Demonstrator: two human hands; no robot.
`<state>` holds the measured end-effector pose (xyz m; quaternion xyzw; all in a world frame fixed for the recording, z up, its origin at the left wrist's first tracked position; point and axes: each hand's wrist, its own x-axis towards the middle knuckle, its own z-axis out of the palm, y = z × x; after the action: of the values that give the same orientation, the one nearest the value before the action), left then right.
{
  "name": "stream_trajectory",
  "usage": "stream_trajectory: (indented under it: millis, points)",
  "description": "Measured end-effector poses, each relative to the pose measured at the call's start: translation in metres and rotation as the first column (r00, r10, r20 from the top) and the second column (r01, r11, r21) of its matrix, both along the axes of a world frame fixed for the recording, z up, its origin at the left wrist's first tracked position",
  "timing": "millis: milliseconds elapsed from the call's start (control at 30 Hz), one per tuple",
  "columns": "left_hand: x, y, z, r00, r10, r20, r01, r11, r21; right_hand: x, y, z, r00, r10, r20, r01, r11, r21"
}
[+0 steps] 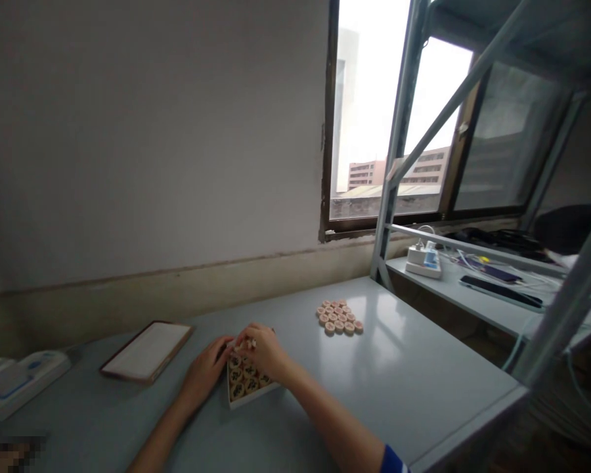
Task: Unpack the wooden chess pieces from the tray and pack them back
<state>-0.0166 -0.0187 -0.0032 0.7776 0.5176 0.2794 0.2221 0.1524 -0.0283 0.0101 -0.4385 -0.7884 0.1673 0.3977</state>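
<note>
A shallow white-edged box (253, 399) holds several round xiangqi pieces (236, 375) with dark characters on their faces. Against the box's far left corner rests my left hand (207, 368), its fingers closed on the edge. Over the far part of the box, my right hand (266, 351) is closed in a pinch around a pale xiangqi piece (249, 343), partly covered by the fingers. That hand hides the box's far right side. Farther right on the table, several loose xiangqi pieces (339, 317) with reddish markings lie face up in a tight cluster.
A flat white panel with a brown rim (146, 351) lies left of the box on the grey table (374, 387). A power strip (24, 381) sits at the left edge. On the right, a metal bed frame (398, 131) borders another desk with a phone (501, 293) and cables.
</note>
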Motion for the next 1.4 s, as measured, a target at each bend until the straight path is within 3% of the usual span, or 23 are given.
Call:
stream_trajectory:
  millis: [100, 300, 533, 767, 967, 1200, 1400]
  points:
    - [0.001, -0.001, 0.001, 1.000, 0.001, 0.019, -0.002, 1.000, 0.007, -0.004, -0.004, 0.001, 0.999, 0.014, 0.042, -0.015, 1.000, 0.024]
    - [0.004, -0.008, 0.007, 0.999, 0.039, 0.002, -0.039, 0.999, 0.026, -0.009, -0.004, 0.005, 0.992, 0.112, -0.059, -0.113, 0.994, -0.009]
    - [0.002, -0.006, 0.005, 0.998, 0.057, 0.003, -0.057, 0.997, 0.041, -0.004, 0.004, 0.001, 0.983, 0.155, 0.103, -0.154, 0.988, -0.013]
    - [0.001, -0.004, 0.003, 0.995, 0.067, -0.072, -0.061, 0.995, 0.079, -0.003, 0.005, -0.004, 0.963, 0.032, 0.267, -0.063, 0.992, 0.108]
    - [-0.002, -0.001, 0.001, 0.997, 0.033, -0.064, -0.027, 0.996, 0.089, -0.002, -0.001, 0.000, 0.887, -0.221, 0.404, 0.147, 0.967, 0.206]
    - [-0.001, -0.002, 0.001, 0.996, 0.053, -0.075, -0.045, 0.994, 0.102, 0.002, -0.009, 0.006, 0.799, -0.299, 0.521, 0.220, 0.953, 0.210]
    - [0.000, -0.002, -0.003, 0.994, 0.057, -0.089, -0.045, 0.990, 0.134, 0.004, -0.007, 0.004, 0.792, -0.327, 0.516, 0.234, 0.943, 0.238]
